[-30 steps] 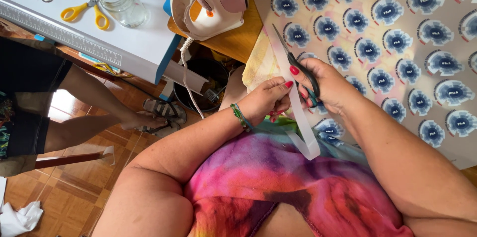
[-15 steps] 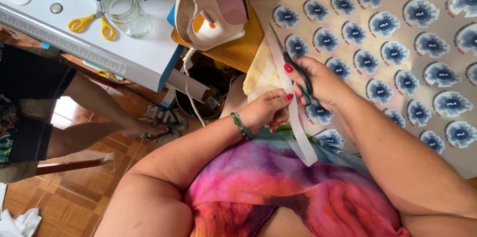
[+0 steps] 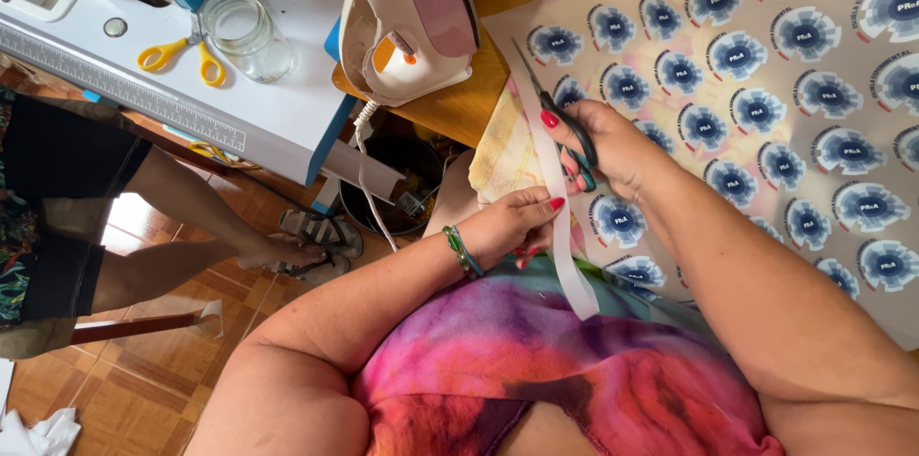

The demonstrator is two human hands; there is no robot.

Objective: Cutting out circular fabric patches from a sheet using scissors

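The right hand point(image 3: 613, 145) grips scissors point(image 3: 560, 121) cutting a sheet of round blue badges point(image 3: 766, 102). The left hand point(image 3: 517, 226) pinches the dangling white strip point(image 3: 565, 236), near an iron point(image 3: 412, 16).

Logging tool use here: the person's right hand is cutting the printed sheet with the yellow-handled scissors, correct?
Not quite. In the head view, the right hand cuts the printed sheet with dark teal-handled scissors; the yellow-handled scissors lie unused on the white table.
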